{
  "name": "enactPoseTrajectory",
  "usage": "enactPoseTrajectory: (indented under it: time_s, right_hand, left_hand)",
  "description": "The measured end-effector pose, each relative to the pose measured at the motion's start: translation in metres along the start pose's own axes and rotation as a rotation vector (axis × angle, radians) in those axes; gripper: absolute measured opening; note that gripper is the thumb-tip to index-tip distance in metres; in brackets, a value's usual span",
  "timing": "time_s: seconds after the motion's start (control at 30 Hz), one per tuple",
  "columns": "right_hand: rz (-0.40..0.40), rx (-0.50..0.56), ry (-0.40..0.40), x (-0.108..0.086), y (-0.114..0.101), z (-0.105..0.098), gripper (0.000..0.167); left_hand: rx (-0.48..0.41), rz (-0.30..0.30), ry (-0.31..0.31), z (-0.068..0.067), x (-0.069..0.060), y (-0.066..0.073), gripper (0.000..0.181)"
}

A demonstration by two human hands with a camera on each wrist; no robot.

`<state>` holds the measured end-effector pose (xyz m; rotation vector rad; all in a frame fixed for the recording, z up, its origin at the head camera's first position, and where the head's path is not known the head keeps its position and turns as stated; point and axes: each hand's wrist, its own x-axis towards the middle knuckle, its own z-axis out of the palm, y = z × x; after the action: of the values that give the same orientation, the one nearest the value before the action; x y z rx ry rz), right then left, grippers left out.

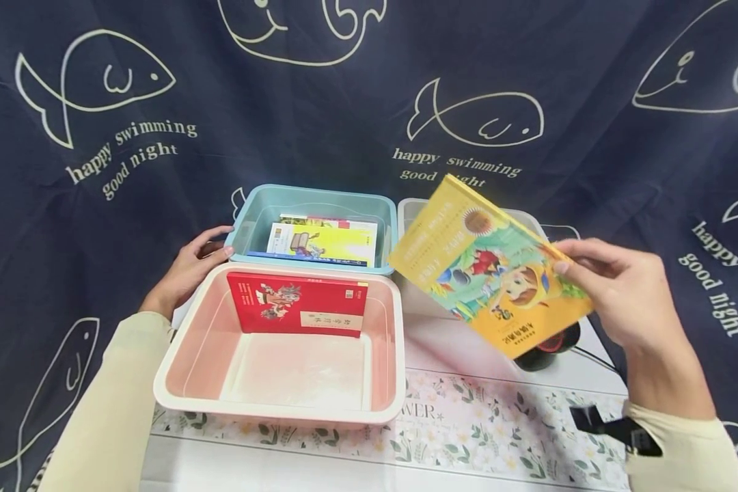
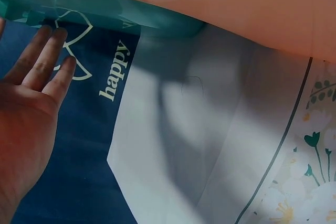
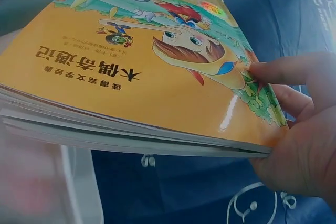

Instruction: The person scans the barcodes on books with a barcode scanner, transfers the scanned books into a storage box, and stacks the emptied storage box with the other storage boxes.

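Observation:
My right hand (image 1: 630, 294) pinches a yellow storybook (image 1: 498, 273) by its right edge. It is held tilted in the air, partly in front of the white bin. The right wrist view shows the book's cartoon cover (image 3: 142, 61), with the right fingers (image 3: 278, 72) along its edge. At the blue bin (image 1: 252, 258), my left hand (image 1: 187, 270) touches the left rim near the corner. Its fingers look extended in the left wrist view. A yellow-covered book (image 1: 338, 239) and a blue-edged book lie in the blue bin. A red book (image 1: 298, 304) leans against the pink bin's far wall.
The pink bin (image 1: 279, 412) stands in front of the blue one. A white bin (image 1: 408, 205) is at the right, largely behind the held book. Beneath that book a dark object (image 1: 538, 360) with a cable shows. A flower-print strip (image 1: 480, 424) crosses the white table.

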<state>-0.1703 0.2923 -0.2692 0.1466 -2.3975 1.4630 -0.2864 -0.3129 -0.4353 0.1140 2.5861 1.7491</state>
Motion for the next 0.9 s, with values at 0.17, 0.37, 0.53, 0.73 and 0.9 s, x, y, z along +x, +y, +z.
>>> enactPoseTrajectory:
  time_s: [0.17,0.37,0.53,0.73,0.9]
  right_hand:
    - [-0.061,0.014,-0.029,0.028,-0.019,0.015,0.021]
    - [-0.109,0.118,-0.061,0.057,-0.034,0.043,0.02]
    - [-0.089,0.205,-0.058,0.08,-0.041,0.068,0.019]
    - [-0.112,0.183,-0.079,0.108,-0.051,0.113,0.019]
    - [-0.156,0.191,-0.114,0.126,-0.057,0.149,0.02]
  left_hand:
    - [-0.009,0.004,0.0,0.001,0.001,-0.001,0.061]
    - [-0.011,-0.005,0.0,0.002,0.002,-0.002,0.061]
    - [-0.012,-0.013,-0.018,0.005,0.003,-0.005,0.063]
    - [0.035,-0.039,0.008,0.0,0.001,-0.006,0.064]
    - [0.026,-0.04,0.003,-0.001,0.005,-0.007,0.064]
